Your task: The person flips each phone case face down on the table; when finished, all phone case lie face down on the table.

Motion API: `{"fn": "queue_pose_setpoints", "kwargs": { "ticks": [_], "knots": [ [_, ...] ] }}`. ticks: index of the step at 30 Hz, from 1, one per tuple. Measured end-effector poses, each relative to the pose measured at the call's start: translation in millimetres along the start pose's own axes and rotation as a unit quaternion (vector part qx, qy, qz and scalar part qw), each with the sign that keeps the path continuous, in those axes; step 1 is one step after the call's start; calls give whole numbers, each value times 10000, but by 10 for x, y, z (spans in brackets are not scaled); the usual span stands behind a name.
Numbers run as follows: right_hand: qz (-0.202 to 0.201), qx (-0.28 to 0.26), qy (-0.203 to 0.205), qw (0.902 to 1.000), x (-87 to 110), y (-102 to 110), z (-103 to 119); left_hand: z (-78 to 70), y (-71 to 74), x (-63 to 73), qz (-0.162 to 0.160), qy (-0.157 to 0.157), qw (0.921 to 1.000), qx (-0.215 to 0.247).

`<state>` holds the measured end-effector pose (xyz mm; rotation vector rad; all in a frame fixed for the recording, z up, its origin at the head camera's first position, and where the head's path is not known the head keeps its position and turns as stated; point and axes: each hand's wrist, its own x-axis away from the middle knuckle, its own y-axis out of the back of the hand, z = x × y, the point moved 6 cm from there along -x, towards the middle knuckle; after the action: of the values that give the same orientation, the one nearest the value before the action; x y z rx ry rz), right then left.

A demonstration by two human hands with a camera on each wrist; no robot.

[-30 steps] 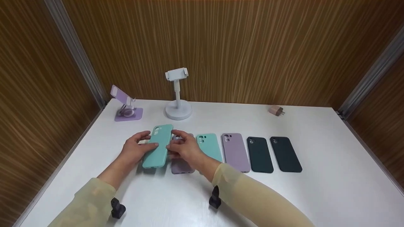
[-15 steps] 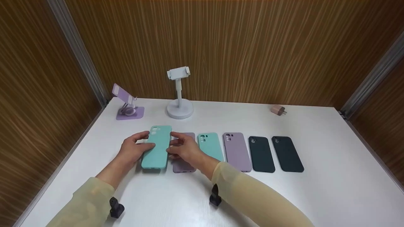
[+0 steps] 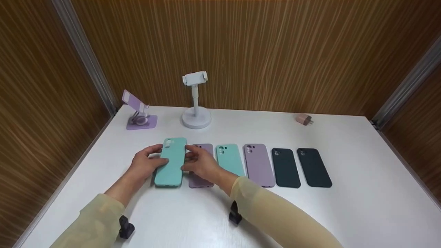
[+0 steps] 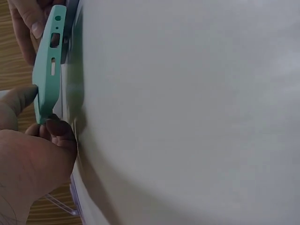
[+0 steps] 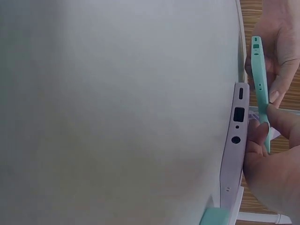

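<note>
A mint green phone case [image 3: 172, 172] is held by its two long sides, back face up, a little above the table. My left hand [image 3: 144, 164] pinches its left edge, the thumb lying on the back face. On the other side my right hand [image 3: 204, 163] pinches the right edge between thumb and fingers. In the left wrist view the case [image 4: 49, 77] is seen end-on with its port cutouts, apart from the table. Under my right hand lies a purple phone case [image 3: 201, 181], partly hidden by that hand; it appears large in the right wrist view.
To the right in the row lie another mint case [image 3: 230, 160], another purple case [image 3: 259, 165] and two dark cases [image 3: 286, 168]. Behind stand a purple folding phone stand [image 3: 141, 120] and a white phone stand [image 3: 196, 117]. A pink charger plug [image 3: 304, 119] lies at the back right.
Both hands have lowered the mint case slightly towards the table, and it has turned from a tilt to nearly straight. The other cases have stayed in place.
</note>
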<state>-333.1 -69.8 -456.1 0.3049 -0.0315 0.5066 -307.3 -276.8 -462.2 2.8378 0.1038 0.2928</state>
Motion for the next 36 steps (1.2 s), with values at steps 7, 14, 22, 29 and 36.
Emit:
{"fn": "queue_pose_setpoints", "kwargs": {
  "ticks": [7,14,22,29,36],
  "knots": [
    [-46,497,151,9986,-2,-4,7,37,-14,-5,7,26,10000,-42],
    [-38,653,209,9976,-4,-19,-6,70,-15,14,60,180,9998,-69],
    [-95,546,151,9983,7,-16,-14,68,-31,11,49,165,9998,-110],
    [-134,678,105,9976,19,-21,-14,79,-39,13,12,107,9998,-160],
    [-195,576,59,9981,5,-12,-10,84,-35,-5,-48,74,9995,-309]
  ]
}}
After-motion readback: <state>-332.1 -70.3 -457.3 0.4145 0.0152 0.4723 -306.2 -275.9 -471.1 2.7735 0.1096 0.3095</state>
